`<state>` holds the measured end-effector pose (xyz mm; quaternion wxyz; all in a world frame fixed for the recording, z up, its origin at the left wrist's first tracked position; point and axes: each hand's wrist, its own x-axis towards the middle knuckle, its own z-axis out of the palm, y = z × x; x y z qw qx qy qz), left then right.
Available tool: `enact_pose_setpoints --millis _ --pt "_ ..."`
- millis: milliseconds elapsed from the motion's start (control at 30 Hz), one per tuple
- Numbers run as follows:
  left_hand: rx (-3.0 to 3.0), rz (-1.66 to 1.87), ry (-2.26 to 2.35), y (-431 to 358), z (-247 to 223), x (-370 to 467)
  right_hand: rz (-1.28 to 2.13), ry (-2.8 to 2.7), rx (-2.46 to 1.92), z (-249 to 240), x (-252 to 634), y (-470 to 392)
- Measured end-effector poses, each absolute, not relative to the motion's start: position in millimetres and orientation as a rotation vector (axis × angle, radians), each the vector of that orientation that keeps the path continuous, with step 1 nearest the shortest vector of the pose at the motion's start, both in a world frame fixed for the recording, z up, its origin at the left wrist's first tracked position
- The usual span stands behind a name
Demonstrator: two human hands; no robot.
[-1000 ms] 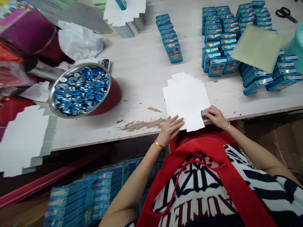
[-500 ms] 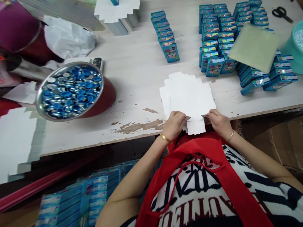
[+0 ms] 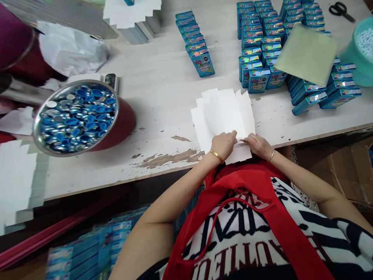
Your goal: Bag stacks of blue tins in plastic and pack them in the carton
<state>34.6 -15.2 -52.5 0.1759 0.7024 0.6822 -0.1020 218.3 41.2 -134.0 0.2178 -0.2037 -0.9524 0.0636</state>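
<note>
A die-cut white card box blank with notched edges lies at the front edge of the table, on top of other white sheets. Its right side is bent upward along a crease. My left hand, with a gold bracelet at the wrist, is closed on the near part of the blank, knuckles over the card. My right hand pinches a small flap at the near right corner. The near end of the card hangs over the edge, against the red apron.
To the left stands a red pot full of blue and silver caps. Blue candy boxes stand in rows, one group under a yellowish sheet. Further off are a stack of white blanks, scissors and a turquoise tub.
My left hand has moved right and inward over the card. The right side of the blank, flat before, is now bent up. My right hand has also come slightly inward.
</note>
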Motion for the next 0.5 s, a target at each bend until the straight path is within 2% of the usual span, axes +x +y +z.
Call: enact_pose_setpoints --millis 100,233,500 --pt "2.024 -0.272 1.917 -19 -55 34 0.157 -2.673 -0.475 -134 220 40" --pt "2.099 -0.229 1.855 -25 -56 32 0.293 -2.773 -0.298 -123 233 42" --pt "2.129 -0.211 1.844 -22 -55 30 0.396 -2.864 -0.263 -116 246 38"
